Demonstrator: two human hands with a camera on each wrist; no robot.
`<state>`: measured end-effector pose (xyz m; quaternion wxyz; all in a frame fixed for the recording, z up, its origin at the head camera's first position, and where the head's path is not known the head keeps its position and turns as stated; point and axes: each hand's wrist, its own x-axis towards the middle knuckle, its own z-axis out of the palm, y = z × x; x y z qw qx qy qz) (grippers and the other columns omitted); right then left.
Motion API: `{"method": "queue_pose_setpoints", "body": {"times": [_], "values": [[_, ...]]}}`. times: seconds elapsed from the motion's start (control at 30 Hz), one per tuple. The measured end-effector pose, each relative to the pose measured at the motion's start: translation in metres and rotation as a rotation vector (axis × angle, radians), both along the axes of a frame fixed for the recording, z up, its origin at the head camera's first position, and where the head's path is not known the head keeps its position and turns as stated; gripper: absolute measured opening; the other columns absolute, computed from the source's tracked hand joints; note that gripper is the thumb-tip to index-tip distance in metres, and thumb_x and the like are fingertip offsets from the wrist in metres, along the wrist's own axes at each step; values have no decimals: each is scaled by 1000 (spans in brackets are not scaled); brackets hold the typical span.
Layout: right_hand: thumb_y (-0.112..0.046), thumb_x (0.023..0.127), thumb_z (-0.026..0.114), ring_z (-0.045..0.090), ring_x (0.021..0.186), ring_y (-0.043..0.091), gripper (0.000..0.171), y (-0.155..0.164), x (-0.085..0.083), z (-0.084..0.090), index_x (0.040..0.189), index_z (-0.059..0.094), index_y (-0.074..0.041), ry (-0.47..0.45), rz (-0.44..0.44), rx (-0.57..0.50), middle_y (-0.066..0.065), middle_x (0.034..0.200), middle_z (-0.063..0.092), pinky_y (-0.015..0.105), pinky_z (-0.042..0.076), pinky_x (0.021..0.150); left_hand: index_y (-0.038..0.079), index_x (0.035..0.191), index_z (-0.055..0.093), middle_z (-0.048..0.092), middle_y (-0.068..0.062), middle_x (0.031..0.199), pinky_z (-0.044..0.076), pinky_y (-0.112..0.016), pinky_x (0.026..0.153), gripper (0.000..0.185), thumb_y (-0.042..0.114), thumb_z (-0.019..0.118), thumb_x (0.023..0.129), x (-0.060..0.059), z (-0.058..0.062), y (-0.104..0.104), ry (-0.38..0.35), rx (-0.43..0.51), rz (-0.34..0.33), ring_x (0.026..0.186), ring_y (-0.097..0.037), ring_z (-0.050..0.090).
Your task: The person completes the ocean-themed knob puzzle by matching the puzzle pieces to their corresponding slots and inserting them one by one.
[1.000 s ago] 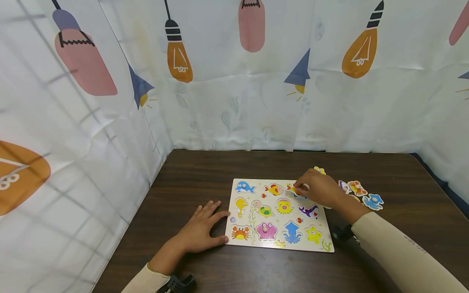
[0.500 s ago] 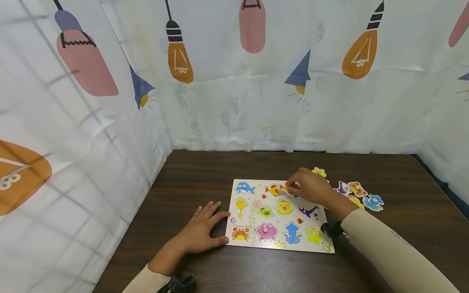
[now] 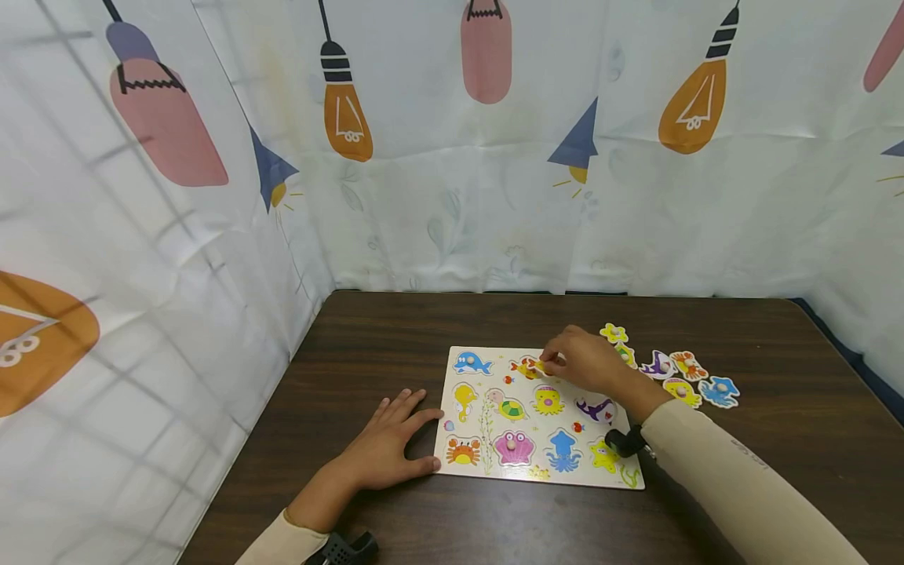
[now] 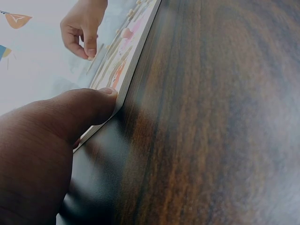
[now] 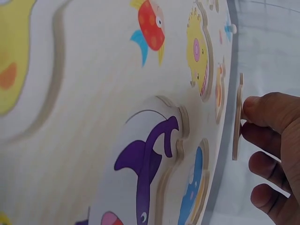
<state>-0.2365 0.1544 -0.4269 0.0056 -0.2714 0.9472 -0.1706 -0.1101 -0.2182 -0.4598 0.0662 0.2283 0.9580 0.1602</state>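
Note:
A wooden peg puzzle board (image 3: 590, 479) with sea-animal shapes lies flat on the table. My left hand (image 3: 387, 441) rests at its left side with fingers spread, and in the left wrist view the thumb (image 4: 93, 104) presses on the board's edge. My right hand (image 3: 588, 362) is above the top row, by the red-and-yellow fish shape. Between thumb and fingers it pinches a thin puzzle piece (image 5: 237, 123), seen edge-on and raised off the board in the right wrist view. Its printed face is mostly hidden. A blue whale piece (image 3: 472, 362) with a knob sits at the top left.
Right of the board lie several loose pieces, among them a blue one (image 3: 719, 391), an orange one (image 3: 689, 365), a purple one (image 3: 660, 365) and a yellow flower-like one (image 3: 614, 333). A patterned curtain (image 3: 452, 220) hangs behind the dark wooden table (image 3: 395, 329).
My right hand has moved left along the top row with the pinched fish puzzle piece, uncovering loose pieces at the right. My left hand has stayed in place.

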Motion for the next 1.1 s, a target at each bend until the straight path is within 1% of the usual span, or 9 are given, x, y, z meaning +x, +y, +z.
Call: {"method": "queue_pose_setpoints", "body": {"times": [0.1, 0.33, 0.53, 0.73, 0.93, 1.1], "values": [[-26, 91, 80, 55, 89, 12, 5, -3, -1, 0, 96, 79, -27, 5, 2, 9, -15, 88, 66, 32, 53, 69, 32, 150, 50, 30, -11, 165, 13, -61, 121, 72, 68, 64, 89, 0, 0, 0, -1, -1, 1, 154, -36, 20], [-27, 91, 80, 52, 85, 12, 5, -11, -3, -2, 95, 78, -24, 1, 21, 18, -15, 85, 65, 31, 49, 65, 32, 150, 49, 30, -11, 165, 12, -62, 121, 72, 69, 64, 89, 0, -1, -1, -2, 6, 1, 154, -36, 19], [-26, 92, 79, 52, 85, 11, 5, -17, -4, -3, 96, 78, -24, -11, 17, 24, -15, 86, 64, 30, 49, 66, 31, 150, 50, 30, -12, 165, 13, -62, 121, 72, 66, 65, 89, 0, 1, 0, -1, 14, -3, 153, -37, 20], [-28, 92, 79, 52, 84, 12, 5, -22, -6, -5, 96, 78, -24, -16, 6, 33, -14, 86, 62, 31, 49, 66, 32, 150, 50, 30, -11, 165, 12, -62, 121, 72, 68, 64, 89, 0, 0, -1, -3, 7, 0, 154, -36, 20], [-31, 93, 78, 52, 85, 11, 8, -28, -7, -8, 98, 79, -24, -65, -20, 40, -11, 90, 61, 33, 49, 69, 33, 150, 49, 30, -10, 165, 12, -61, 121, 72, 70, 63, 89, -1, -2, -1, -5, 2, 0, 154, -36, 19], [-32, 93, 78, 51, 84, 12, 8, -31, -8, -9, 96, 78, -25, -60, -25, 43, -11, 89, 59, 33, 48, 68, 34, 150, 49, 29, -10, 165, 12, -61, 121, 72, 70, 63, 89, -1, -4, -1, -1, 3, 1, 154, -36, 19]]}}
